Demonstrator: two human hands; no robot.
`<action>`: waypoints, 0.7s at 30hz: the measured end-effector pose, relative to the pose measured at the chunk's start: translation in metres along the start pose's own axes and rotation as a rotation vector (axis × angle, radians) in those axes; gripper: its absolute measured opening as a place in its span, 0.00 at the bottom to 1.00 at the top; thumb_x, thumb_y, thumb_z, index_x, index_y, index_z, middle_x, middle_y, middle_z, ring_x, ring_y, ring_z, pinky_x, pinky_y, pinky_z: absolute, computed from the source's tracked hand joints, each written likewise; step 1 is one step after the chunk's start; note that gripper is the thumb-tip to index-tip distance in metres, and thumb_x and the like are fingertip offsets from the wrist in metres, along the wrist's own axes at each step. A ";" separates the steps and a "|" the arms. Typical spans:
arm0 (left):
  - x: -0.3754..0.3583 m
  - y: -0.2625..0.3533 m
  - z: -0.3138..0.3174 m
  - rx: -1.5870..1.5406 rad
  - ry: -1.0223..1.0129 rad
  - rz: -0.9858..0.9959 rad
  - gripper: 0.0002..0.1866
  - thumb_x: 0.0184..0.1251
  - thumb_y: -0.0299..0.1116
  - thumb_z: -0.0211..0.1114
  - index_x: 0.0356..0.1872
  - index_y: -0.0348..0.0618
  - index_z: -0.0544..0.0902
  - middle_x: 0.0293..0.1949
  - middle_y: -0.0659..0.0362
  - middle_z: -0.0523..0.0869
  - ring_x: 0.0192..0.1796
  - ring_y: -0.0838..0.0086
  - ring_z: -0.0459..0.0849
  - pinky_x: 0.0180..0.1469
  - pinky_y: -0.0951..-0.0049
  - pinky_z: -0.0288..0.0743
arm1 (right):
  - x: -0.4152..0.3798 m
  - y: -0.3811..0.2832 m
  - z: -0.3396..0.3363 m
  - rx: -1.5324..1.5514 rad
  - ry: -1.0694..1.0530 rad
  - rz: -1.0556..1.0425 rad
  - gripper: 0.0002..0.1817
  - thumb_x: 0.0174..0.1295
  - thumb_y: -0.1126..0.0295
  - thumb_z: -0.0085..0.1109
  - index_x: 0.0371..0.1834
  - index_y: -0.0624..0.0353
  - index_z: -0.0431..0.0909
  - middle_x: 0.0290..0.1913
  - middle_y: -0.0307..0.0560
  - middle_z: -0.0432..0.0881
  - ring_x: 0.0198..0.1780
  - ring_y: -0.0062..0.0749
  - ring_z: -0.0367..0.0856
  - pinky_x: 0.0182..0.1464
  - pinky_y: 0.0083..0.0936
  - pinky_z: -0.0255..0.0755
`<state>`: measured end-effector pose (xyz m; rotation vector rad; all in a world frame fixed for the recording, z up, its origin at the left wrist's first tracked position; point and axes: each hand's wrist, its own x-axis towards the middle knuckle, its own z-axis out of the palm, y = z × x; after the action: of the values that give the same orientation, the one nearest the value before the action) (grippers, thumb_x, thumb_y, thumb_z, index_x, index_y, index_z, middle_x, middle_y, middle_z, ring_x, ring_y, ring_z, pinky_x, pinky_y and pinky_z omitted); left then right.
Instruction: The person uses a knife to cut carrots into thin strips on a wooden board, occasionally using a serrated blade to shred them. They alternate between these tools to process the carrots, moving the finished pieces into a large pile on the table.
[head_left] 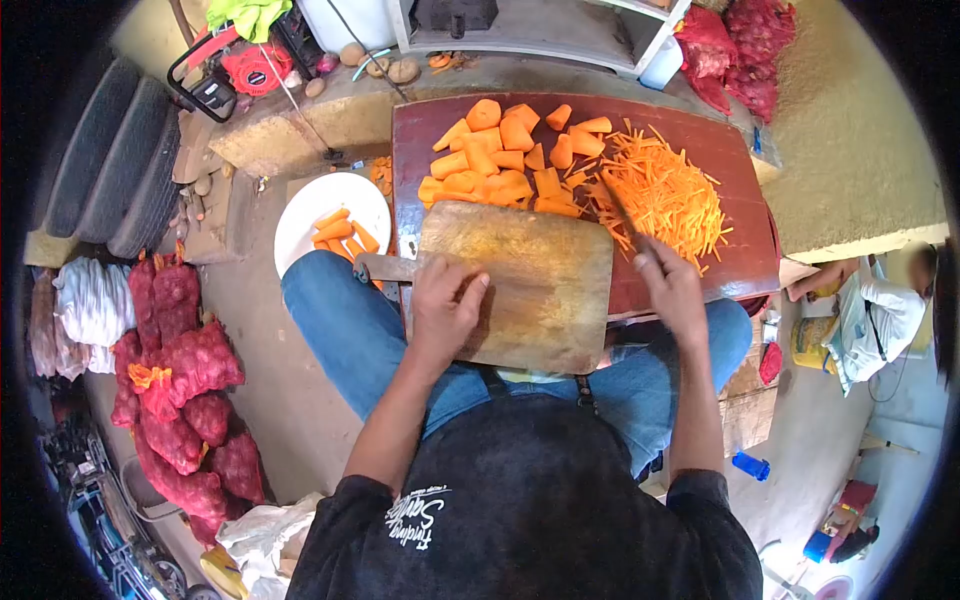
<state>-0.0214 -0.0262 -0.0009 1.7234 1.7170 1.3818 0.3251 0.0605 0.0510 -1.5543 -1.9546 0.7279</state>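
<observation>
A worn wooden cutting board [540,290] lies across my lap, against the edge of the dark red table, its short handle [385,267] pointing left. My left hand [447,305] is closed with curled fingers at the board's left end, beside that handle. In my right hand [668,290] is a knife [620,210], gripped by its handle, with the blade reaching over a heap of shredded carrot [670,190]. Peeled carrot chunks [485,160] are piled on the table's left half, touching the shreds. No carrot shows on the board.
On the left, a white plate [300,215] carries a few carrot pieces. Red mesh sacks [185,400] and stacked tyres [120,150] stand beyond it. A red machine [250,70] is at the upper left. One person in white [870,310] sits at the right.
</observation>
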 end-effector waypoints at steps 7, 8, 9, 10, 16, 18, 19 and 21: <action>0.004 0.014 0.018 0.020 -0.094 0.067 0.08 0.67 0.29 0.81 0.44 0.40 0.93 0.34 0.53 0.85 0.40 0.53 0.85 0.46 0.53 0.77 | 0.016 0.013 -0.001 -0.277 0.261 -0.296 0.26 0.74 0.70 0.73 0.73 0.64 0.83 0.56 0.67 0.93 0.54 0.63 0.94 0.55 0.50 0.89; 0.011 0.017 0.022 0.005 -0.101 0.105 0.09 0.67 0.30 0.81 0.44 0.40 0.93 0.35 0.53 0.86 0.41 0.53 0.86 0.47 0.54 0.77 | 0.015 0.011 0.004 -0.311 0.262 -0.358 0.27 0.73 0.70 0.74 0.74 0.64 0.82 0.54 0.66 0.93 0.52 0.62 0.94 0.53 0.50 0.88; 0.020 0.023 0.026 -0.005 -0.112 0.141 0.09 0.67 0.30 0.81 0.44 0.40 0.93 0.36 0.52 0.86 0.41 0.53 0.86 0.47 0.55 0.77 | 0.014 0.011 0.010 -0.342 0.263 -0.418 0.28 0.71 0.70 0.74 0.74 0.64 0.81 0.52 0.64 0.92 0.51 0.61 0.94 0.51 0.50 0.88; 0.029 0.029 0.031 -0.014 -0.127 0.175 0.09 0.67 0.31 0.81 0.45 0.40 0.93 0.37 0.52 0.86 0.42 0.53 0.86 0.48 0.55 0.77 | 0.011 0.007 0.011 -0.339 0.230 -0.409 0.28 0.71 0.70 0.75 0.73 0.64 0.80 0.50 0.63 0.92 0.50 0.60 0.93 0.50 0.50 0.88; 0.113 0.064 0.104 0.144 -0.251 0.464 0.21 0.62 0.41 0.85 0.54 0.44 0.93 0.54 0.52 0.86 0.61 0.53 0.82 0.66 0.47 0.69 | -0.004 0.005 0.010 -0.324 0.164 -0.469 0.26 0.67 0.70 0.75 0.67 0.63 0.81 0.42 0.58 0.89 0.45 0.58 0.91 0.47 0.49 0.86; 0.135 0.075 0.132 0.284 -0.336 0.514 0.27 0.60 0.46 0.86 0.58 0.46 0.92 0.57 0.53 0.86 0.65 0.53 0.80 0.69 0.41 0.64 | -0.005 0.006 0.009 -0.330 0.110 -0.453 0.26 0.67 0.70 0.76 0.68 0.64 0.82 0.47 0.60 0.91 0.49 0.58 0.92 0.51 0.49 0.87; 0.146 0.075 0.146 0.327 -0.384 0.496 0.28 0.59 0.48 0.86 0.59 0.47 0.92 0.57 0.53 0.86 0.66 0.53 0.79 0.69 0.40 0.62 | -0.006 0.007 0.009 -0.332 0.084 -0.444 0.27 0.67 0.70 0.76 0.68 0.65 0.82 0.50 0.60 0.91 0.51 0.58 0.92 0.53 0.49 0.87; 0.166 0.074 0.170 0.417 -0.482 0.458 0.32 0.58 0.51 0.86 0.62 0.49 0.91 0.58 0.53 0.86 0.67 0.53 0.78 0.69 0.37 0.60 | -0.008 0.008 0.008 -0.326 0.103 -0.449 0.25 0.66 0.70 0.76 0.64 0.65 0.82 0.46 0.58 0.90 0.48 0.57 0.91 0.51 0.49 0.86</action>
<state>0.1226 0.1730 0.0423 2.5450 1.4517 0.6701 0.3264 0.0538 0.0394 -1.2169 -2.3096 0.1470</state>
